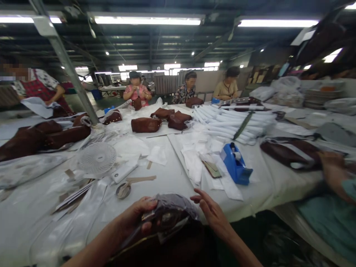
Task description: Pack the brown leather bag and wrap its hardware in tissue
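While the blue tape dispenser (235,167) sits on the bench (169,176), the person's left hand (140,211) — to the dispenser's left and nearer the person — is closed on a plastic-covered piece (178,205) at the top of a dark bag (178,248). Its thumb presses on the wrapping, with fingers curled underneath. The right hand (211,211), on the near side of the dispenser, is loosely open with its fingers pointing toward that piece; whether they touch the plastic I can't tell from here. The bag is low down, nearer than the dispenser and to its left, and mostly in shadow.

White paper (191,155) and a small card (211,170) lie just left of the dispenser; well to its left are a white fan (96,158) and a small round dish (124,191). Beyond it lie white tubes (217,120) and, further left, brown pouches (146,125). On its right, a co-worker's hand (333,170) is at another brown bag (289,152).
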Action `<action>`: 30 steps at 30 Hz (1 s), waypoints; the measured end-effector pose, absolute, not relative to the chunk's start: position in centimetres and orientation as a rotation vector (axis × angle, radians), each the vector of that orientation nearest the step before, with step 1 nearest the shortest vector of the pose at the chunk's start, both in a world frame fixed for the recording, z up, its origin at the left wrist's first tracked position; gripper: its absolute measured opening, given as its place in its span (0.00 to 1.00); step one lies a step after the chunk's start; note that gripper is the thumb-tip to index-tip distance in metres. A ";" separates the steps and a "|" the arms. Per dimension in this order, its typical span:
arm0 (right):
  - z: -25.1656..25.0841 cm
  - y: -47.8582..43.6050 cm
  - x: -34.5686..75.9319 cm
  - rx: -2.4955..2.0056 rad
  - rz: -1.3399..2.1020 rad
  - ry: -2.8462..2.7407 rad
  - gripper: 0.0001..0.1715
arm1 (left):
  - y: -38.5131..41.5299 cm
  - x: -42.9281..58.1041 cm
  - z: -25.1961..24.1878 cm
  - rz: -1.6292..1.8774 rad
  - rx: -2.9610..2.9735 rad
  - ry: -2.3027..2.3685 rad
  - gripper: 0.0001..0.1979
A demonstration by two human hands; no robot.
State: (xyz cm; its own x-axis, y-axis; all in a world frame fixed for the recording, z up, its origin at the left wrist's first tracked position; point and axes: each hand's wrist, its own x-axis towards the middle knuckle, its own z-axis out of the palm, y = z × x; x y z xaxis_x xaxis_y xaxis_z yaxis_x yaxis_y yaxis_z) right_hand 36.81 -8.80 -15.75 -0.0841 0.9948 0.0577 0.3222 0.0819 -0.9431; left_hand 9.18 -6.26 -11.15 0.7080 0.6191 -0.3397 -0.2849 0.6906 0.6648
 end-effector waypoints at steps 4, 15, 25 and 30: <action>-15.5 -9.7 35.6 -1.260 1.021 -1.691 0.38 | -6.5 9.8 -10.7 0.545 0.611 0.612 0.18; -12.0 -9.9 33.9 -1.125 0.723 -1.872 0.44 | -7.4 8.7 -11.0 0.551 0.774 0.837 0.19; -11.1 -9.9 28.6 -0.948 0.469 -2.195 0.46 | -8.9 9.7 -10.7 0.491 0.766 0.773 0.24; -11.5 -10.2 28.7 -0.997 0.379 -2.296 0.42 | -8.7 9.7 -11.0 0.449 0.796 0.662 0.21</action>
State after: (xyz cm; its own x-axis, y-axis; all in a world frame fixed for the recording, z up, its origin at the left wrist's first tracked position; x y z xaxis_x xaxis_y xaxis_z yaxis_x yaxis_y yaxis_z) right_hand 28.71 -10.18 -11.46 -0.5372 0.7358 0.4124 0.5644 0.6769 -0.4725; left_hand 9.68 -8.65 -10.96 0.7127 0.5961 -0.3697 -0.1231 0.6251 0.7708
